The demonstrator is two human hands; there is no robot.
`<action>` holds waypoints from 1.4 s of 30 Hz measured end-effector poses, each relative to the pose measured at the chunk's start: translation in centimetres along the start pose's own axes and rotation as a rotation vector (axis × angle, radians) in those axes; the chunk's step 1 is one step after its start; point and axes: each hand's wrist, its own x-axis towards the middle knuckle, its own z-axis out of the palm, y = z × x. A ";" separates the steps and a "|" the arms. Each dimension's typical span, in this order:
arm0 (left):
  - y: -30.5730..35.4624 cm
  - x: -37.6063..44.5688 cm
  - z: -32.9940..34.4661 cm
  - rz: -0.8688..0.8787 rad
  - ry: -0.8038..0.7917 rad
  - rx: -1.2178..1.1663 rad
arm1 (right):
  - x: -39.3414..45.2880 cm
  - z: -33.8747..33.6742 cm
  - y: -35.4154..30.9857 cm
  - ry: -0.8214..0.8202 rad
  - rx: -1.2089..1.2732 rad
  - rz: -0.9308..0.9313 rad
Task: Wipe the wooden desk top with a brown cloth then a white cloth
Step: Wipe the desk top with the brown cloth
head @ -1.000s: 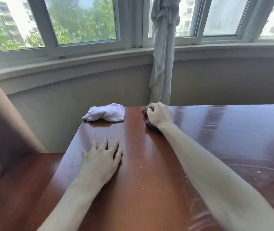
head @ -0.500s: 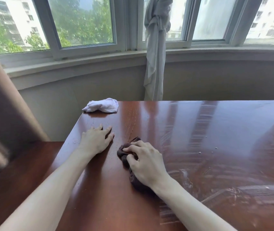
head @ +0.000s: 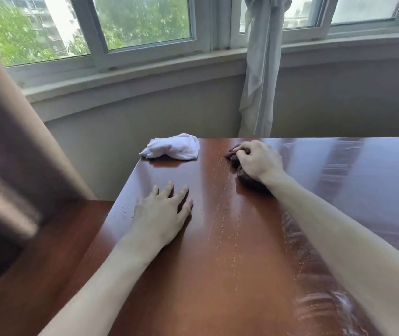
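The glossy reddish wooden desk top (head: 230,275) fills the lower view, with a line of small water drops running down its middle. My right hand (head: 259,161) grips a bunched dark brown cloth (head: 244,177) and presses it on the desk near the far edge. Most of that cloth is hidden under my palm. My left hand (head: 162,214) lies flat on the desk near the left edge, fingers spread, holding nothing. A crumpled white cloth (head: 173,147) rests at the far left corner of the desk.
A lower wooden surface (head: 38,275) adjoins the desk on the left. A brown curtain (head: 11,154) hangs at the far left. A tied grey curtain (head: 259,81) hangs behind the desk below the windows (head: 140,25). Wet streaks mark the desk's right side (head: 315,287).
My right hand has pushed the brown cloth from near me back to the far edge of the desk. My left hand stays flat at the left edge.
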 end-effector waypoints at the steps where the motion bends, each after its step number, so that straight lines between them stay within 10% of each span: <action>1: 0.0 0.1 0.0 0.002 -0.004 0.016 | 1.7 0.3 0.2 0.016 -0.005 0.009; 10: -0.1 0.1 0.3 0.016 -0.031 0.050 | 7.0 1.4 0.8 0.064 0.000 0.068; 29: 0.0 -0.7 -1.2 0.025 -0.079 -0.030 | -24.6 -5.2 -1.8 -0.200 0.150 -0.342; 42: -0.3 -0.1 -0.1 0.006 -0.019 -0.038 | 0.0 -0.7 2.0 0.006 0.033 -0.105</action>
